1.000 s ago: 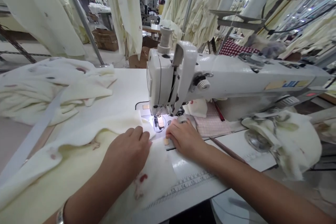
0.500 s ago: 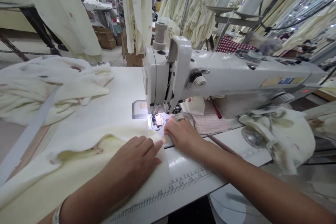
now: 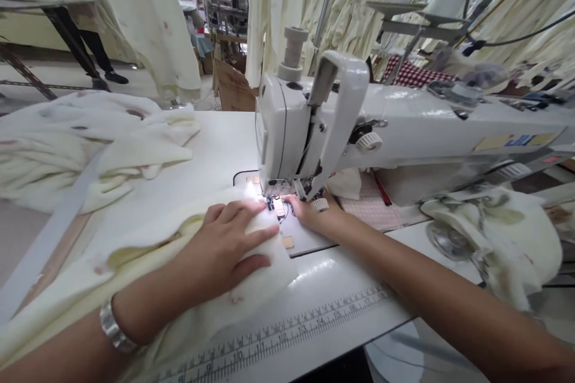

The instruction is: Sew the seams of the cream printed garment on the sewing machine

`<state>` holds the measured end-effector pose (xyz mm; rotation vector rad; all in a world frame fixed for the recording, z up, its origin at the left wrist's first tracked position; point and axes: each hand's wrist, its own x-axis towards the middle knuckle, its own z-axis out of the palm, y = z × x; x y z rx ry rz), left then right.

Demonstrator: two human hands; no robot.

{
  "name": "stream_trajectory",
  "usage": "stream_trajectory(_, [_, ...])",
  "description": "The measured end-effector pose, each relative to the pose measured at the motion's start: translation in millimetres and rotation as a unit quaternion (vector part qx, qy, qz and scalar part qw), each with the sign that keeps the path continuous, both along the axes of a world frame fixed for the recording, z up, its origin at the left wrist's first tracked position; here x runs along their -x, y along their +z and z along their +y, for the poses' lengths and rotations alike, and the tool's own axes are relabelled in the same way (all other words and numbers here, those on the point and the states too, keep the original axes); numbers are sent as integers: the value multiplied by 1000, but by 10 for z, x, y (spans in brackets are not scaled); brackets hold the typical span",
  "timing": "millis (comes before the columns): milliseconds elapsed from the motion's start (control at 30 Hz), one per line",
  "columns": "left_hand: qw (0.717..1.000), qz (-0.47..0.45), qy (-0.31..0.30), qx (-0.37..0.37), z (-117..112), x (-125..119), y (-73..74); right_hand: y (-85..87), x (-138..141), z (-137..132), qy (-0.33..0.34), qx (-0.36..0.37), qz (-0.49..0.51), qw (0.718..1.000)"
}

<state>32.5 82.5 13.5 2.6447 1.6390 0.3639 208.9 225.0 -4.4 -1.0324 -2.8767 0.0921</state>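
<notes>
My left hand (image 3: 233, 236) lies spread and palm down on a cream cloth (image 3: 265, 254). Its fingertips press the cloth just left of the presser foot (image 3: 277, 206) of a white sewing machine (image 3: 287, 131). My right hand (image 3: 312, 212) reaches in under the machine head from the right, a fingertip close to the presser foot. A tension knob and the machine head hide most of its fingers, so whether it pinches anything cannot be made out. The cloth runs from the needle area toward the lower left, with a raised fold.
More cream cloth (image 3: 90, 143) is heaped at the left of the table. A ruler scale (image 3: 269, 341) runs along the front edge. Pink checked cloth (image 3: 368, 203) and a red tool (image 3: 381, 187) lie beneath the machine arm. Behind hang cream garments (image 3: 350, 18).
My left hand has spread its fingers and slid forward with the cloth toward the presser foot. My right hand has moved farther in under the head. The camera view has shifted slightly.
</notes>
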Motion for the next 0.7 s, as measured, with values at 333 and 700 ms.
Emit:
stream_trajectory(333, [999, -13, -48, -16, 124, 123, 3, -76, -23, 47, -6, -16, 20, 1000])
stream_trajectory(700, [997, 14, -62, -48, 279, 303, 118, 89, -87, -26, 4, 1, 19, 1000])
